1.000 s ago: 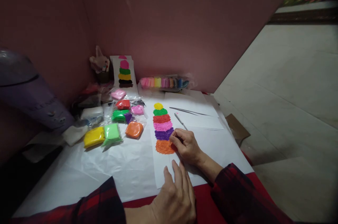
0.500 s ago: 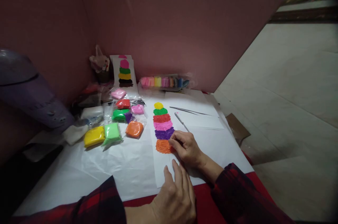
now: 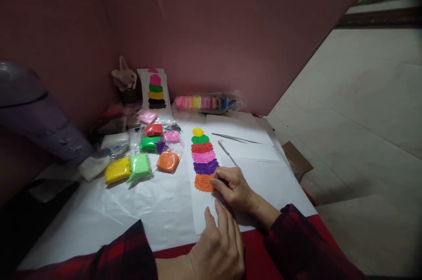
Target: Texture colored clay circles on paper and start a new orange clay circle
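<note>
A strip of white paper [image 3: 201, 214] lies on the table with a column of coloured clay patches [image 3: 203, 157]: yellow, green, red, pink, purple, orange. My right hand [image 3: 233, 190] is closed in a pinch round a thin metal tool [image 3: 227, 152], whose tip is at the right edge of the orange patch. My left hand [image 3: 219, 245] lies flat on the near end of the paper, fingers stretched out, holding nothing.
Bags of clay [image 3: 141, 152] in yellow, green, orange, red and pink lie to the left. A finished sample strip [image 3: 154, 89] and a tray of clay sticks [image 3: 204, 102] stand by the back wall. Tweezers [image 3: 234, 138] lie on white sheets. A purple container [image 3: 36, 117] sits far left.
My right hand has slid a little toward me and lower along the orange patch, the tool still in it. My left hand has stayed put.
</note>
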